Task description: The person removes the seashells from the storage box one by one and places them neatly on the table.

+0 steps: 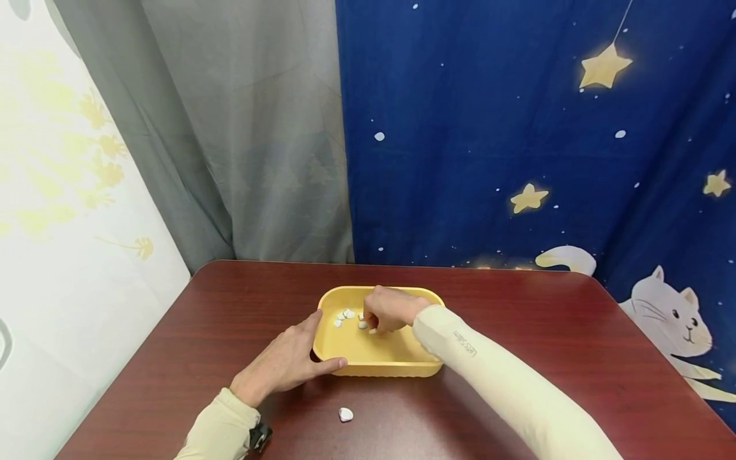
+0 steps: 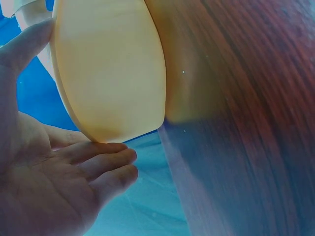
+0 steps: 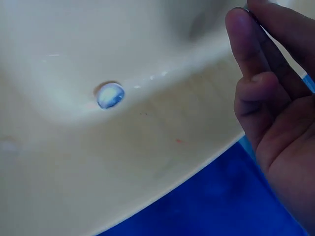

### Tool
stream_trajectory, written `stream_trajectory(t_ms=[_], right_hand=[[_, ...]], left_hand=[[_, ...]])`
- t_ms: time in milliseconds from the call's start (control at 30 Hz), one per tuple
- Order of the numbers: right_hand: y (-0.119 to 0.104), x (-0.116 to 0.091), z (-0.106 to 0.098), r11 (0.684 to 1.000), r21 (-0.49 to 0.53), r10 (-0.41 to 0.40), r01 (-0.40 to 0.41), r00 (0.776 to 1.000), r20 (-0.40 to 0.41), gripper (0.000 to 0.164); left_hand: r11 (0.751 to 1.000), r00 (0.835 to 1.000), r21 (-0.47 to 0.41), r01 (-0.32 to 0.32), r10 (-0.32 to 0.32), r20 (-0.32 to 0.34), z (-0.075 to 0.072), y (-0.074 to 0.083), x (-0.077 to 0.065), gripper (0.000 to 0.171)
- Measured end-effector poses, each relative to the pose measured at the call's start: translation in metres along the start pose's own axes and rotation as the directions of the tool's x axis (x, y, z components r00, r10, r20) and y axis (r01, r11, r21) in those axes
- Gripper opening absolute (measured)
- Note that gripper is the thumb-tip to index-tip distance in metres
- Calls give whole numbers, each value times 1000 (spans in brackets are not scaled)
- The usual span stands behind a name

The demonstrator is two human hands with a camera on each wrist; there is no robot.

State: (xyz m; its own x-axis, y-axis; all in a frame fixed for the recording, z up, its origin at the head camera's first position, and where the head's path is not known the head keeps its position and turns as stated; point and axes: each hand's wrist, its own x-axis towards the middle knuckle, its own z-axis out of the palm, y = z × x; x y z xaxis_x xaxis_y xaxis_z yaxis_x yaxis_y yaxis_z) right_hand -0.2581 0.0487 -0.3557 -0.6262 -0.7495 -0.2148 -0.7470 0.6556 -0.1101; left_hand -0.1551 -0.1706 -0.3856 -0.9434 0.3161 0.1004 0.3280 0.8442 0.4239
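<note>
A shallow yellow plastic tray (image 1: 379, 369) stands on the table. My left hand (image 1: 284, 358) rests against its left end, thumb on the front rim, fingers spread along the side; in the left wrist view the fingers are relaxed against the tray's outer wall (image 2: 113, 73). My right hand (image 1: 388, 310) reaches down into the tray. Thumb and fingertips meet at the top of the right wrist view, pinching a small pale piece that is mostly hidden. Several small white pieces (image 1: 347, 314) lie inside the tray; one glossy oval piece (image 3: 110, 95) shows in the right wrist view.
One more white piece (image 1: 345, 414) lies on the dark red wooden table (image 1: 259, 294), in front of the tray. Behind the table hang a grey curtain (image 1: 276, 160) and a blue star-patterned curtain (image 1: 448, 160). A white patterned cloth (image 1: 63, 255) is at the left.
</note>
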Motion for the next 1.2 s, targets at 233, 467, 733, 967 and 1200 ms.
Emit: stream_trajectory(t_ms=[233, 467, 733, 967, 1200], right_hand=[[-7, -14, -11, 997, 25, -75, 76, 997, -34, 23], [-15, -34, -15, 989, 22, -143, 146, 985, -91, 11], [-27, -63, -17, 963, -9, -262, 268, 934, -244, 13], [-41, -86, -10, 943, 94, -277, 320, 908, -313, 13], [-50, -95, 10, 921, 191, -271, 340, 909, -316, 6]], left_hand=[[1000, 1000, 4, 10, -10, 5, 0, 1, -1, 109], [1000, 1000, 15, 15, -15, 1, 1, 2, -1, 108], [1000, 1000, -1, 10, -10, 3, 1, 3, -1, 107], [1000, 1000, -3, 8, -8, 1, 2, 3, -1, 106], [1000, 1000, -2, 0, 0, -9, 3, 2, -2, 104]])
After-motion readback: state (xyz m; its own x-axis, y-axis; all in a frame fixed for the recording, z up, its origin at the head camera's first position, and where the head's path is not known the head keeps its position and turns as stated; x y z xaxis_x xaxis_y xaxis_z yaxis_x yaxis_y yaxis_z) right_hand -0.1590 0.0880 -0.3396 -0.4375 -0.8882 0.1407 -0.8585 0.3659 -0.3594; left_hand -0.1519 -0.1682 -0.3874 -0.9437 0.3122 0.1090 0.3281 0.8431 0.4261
